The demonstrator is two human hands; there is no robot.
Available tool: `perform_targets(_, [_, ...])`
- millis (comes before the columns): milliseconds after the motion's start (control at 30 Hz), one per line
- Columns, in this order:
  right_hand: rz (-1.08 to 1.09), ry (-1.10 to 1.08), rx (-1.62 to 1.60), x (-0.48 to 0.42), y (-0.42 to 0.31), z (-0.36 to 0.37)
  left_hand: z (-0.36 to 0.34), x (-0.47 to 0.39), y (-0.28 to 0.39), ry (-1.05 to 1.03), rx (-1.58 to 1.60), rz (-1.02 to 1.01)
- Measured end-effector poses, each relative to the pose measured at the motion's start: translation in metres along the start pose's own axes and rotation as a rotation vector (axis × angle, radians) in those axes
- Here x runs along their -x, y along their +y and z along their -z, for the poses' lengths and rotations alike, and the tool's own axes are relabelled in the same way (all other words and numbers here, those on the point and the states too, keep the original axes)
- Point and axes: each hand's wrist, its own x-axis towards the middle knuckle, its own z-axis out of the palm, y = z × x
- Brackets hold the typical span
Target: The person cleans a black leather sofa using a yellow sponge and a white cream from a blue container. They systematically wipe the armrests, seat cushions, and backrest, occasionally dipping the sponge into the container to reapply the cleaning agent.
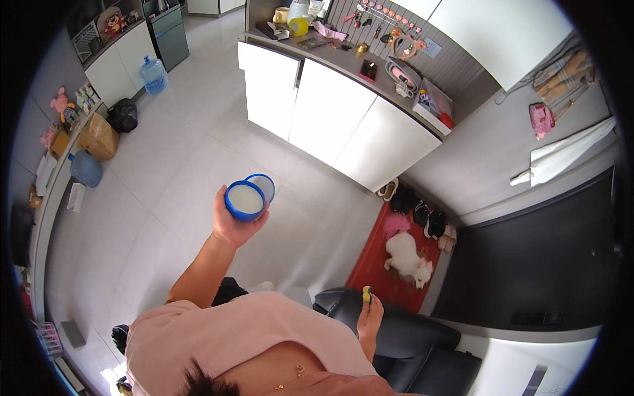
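My left hand [237, 225] holds up an open round blue tub [245, 200] filled with a pale, whitish substance. Its blue-rimmed lid [262, 187] stands out behind the tub on the far side, by my fingers. Low on the right, my right hand [370, 314] pinches a small yellow and green sponge [367, 294] between its fingertips. That hand is over the black leather sofa [416, 329], near its armrest; whether it touches the leather I cannot tell.
A white dog [408, 257] with a pink tail lies on the red mat [369, 255], beside several shoes [428, 220]. Ahead stands a white cabinet [332, 114]. Along the left are a cardboard box [100, 138], a black bag [123, 115] and blue water jugs [154, 76].
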Motion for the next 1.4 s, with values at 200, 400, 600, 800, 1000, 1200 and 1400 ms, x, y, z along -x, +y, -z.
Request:
perform_targets(200, [-0.003, -0.011, -0.065, -0.112, 0.007, -0.01, -0.074, -0.063, 0.013, -0.055, 0.045, -0.022])
perform_targets(400, [-0.153, -0.153, -0.192, -0.24, -0.027, -0.012, -0.145, -0.139, 0.02, -0.135, 0.014, -0.06])
perform_targets(600, [-0.044, -0.118, -0.037, -0.322, -0.06, -0.018, -0.205, -0.205, 0.045, -0.092, -0.092, -0.036])
perform_targets(800, [-0.136, -0.065, 0.063, -0.332, -0.1, -0.051, -0.233, -0.309, 0.09, -0.126, -0.1, 0.179])
perform_targets(1000, [-0.374, -0.003, 0.008, -0.304, -0.191, -0.089, -0.283, -0.376, 0.123, -0.202, -0.17, 0.428])
perform_targets(1200, [-0.548, 0.14, -0.026, -0.263, -0.245, -0.107, -0.305, -0.408, 0.122, -0.168, -0.194, 0.619])
perform_targets(1400, [-0.662, 0.227, 0.108, -0.202, -0.26, -0.117, -0.305, -0.408, 0.084, -0.253, -0.267, 0.874])
